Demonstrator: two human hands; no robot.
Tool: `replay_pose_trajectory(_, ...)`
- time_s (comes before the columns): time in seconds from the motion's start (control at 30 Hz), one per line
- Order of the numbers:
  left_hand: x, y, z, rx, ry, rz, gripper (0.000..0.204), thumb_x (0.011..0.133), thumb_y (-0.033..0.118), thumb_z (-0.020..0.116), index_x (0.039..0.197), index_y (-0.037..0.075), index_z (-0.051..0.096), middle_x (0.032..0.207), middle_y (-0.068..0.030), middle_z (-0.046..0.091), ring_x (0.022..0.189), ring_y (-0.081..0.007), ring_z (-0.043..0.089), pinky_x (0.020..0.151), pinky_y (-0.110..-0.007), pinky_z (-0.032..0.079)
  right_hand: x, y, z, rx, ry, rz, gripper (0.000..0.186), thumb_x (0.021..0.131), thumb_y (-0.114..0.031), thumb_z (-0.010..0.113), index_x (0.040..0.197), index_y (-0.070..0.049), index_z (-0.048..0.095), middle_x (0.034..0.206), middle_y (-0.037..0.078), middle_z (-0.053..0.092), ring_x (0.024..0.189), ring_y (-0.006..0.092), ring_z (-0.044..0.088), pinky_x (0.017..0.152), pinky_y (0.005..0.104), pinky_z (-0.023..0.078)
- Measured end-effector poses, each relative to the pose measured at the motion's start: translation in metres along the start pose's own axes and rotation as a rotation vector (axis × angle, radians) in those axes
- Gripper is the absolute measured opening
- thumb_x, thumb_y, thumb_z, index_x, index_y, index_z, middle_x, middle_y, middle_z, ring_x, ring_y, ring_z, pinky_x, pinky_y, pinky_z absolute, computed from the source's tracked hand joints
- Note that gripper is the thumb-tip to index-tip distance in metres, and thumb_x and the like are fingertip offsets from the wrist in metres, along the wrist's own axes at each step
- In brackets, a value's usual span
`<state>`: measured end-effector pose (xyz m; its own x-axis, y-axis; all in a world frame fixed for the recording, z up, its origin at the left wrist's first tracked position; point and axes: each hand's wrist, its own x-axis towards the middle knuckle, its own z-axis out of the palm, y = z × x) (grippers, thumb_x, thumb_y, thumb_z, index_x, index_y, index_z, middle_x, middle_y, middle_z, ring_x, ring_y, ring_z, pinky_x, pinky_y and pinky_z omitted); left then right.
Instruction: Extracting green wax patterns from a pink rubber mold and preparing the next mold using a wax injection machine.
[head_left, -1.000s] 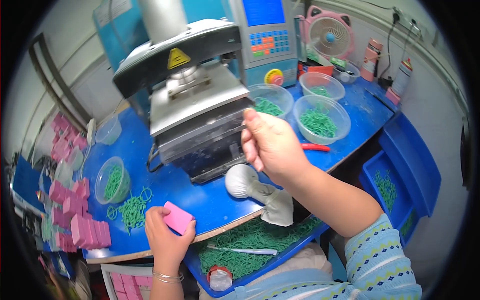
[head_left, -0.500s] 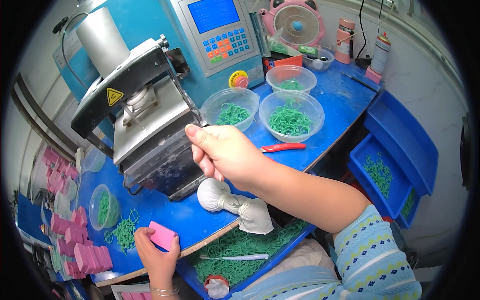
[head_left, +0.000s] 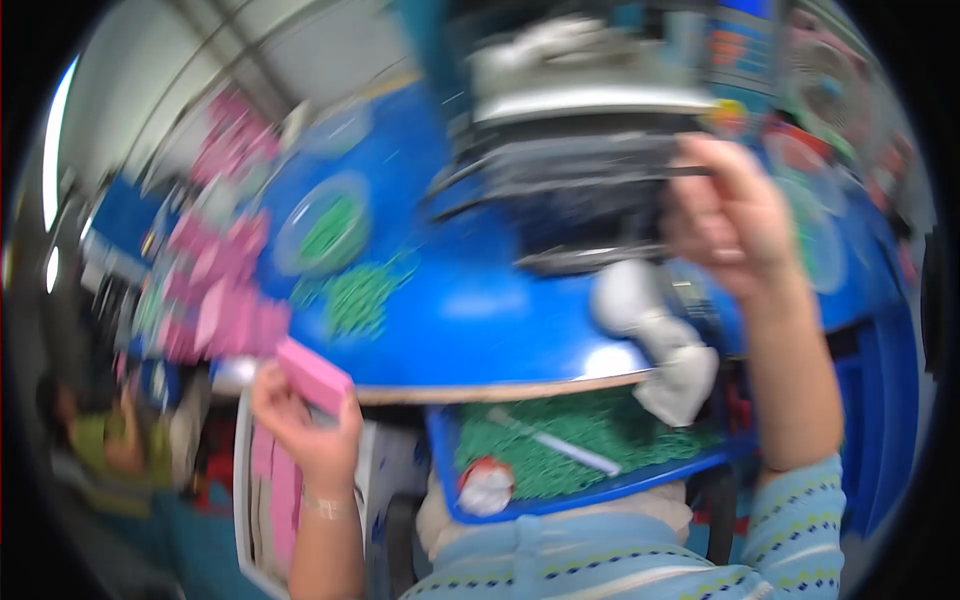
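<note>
At the left of the frame, stacked pink pieces with squared edges stand beside the left hand, which, at lower left, grasps a smooth, oblong pink block between thumb and fingers, below a clear, round bowl and a loose heap of thin green loops. Right of these, a blue tray of tangled green loops lies at lower centre, beneath a blurred, slab-sided dark press and a bulbous, narrow-necked white cloth bundle. At upper right, the right hand has curled fingers near the press; whether it grips anything cannot be determined.
</note>
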<state>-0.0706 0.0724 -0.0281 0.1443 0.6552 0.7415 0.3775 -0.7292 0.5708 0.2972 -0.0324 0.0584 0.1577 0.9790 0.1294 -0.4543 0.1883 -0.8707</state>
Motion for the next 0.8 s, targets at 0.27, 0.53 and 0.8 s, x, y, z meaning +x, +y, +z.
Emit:
replay_pose_trajectory(0.27, -0.064, -0.105, -0.167, 0.578, 0.122, -0.416, 0.057, 0.067, 0.013, 0.075, 0.108, 0.000, 0.038, 0.101, -0.0151, 0.047, 0.094, -0.0214, 0.049, 0.081, -0.033, 0.041, -0.010, -0.003, -0.031, -0.032, 0.102, -0.149, 0.040, 0.098, -0.026, 0.031, 0.064, -0.006, 0.042, 0.042, -0.001, 0.033, 0.025, 0.0035, 0.030, 0.026, 0.0148, 0.020)
replay_pose_trajectory(0.53, -0.147, -0.145, -0.162, 0.786, -0.365, -0.765, 0.031, 0.069, 0.012, 0.070, 0.095, 0.001, 0.059, 0.105, -0.0199, 0.050, 0.098, -0.0323, 0.049, 0.085, -0.036, 0.042, -0.019, -0.003, -0.058, -0.191, 0.009, -0.211, 0.029, 0.098, -0.023, 0.031, 0.077, -0.005, 0.041, 0.048, -0.002, 0.033, 0.030, 0.0010, 0.026, 0.030, 0.0145, 0.018)
replay_pose_trajectory(0.8, -0.128, -0.145, -0.187, 0.565, -0.490, -0.850, 0.020, 0.074, 0.002, 0.057, 0.093, -0.001, 0.063, 0.101, -0.0166, 0.058, 0.097, -0.0331, 0.054, 0.084, -0.035, 0.045, -0.021, -0.004, -0.054, -0.246, 0.021, -0.243, 0.027, 0.097, -0.022, 0.034, 0.078, -0.005, 0.043, 0.047, -0.003, 0.035, 0.033, 0.0004, 0.026, 0.033, 0.0135, 0.020)
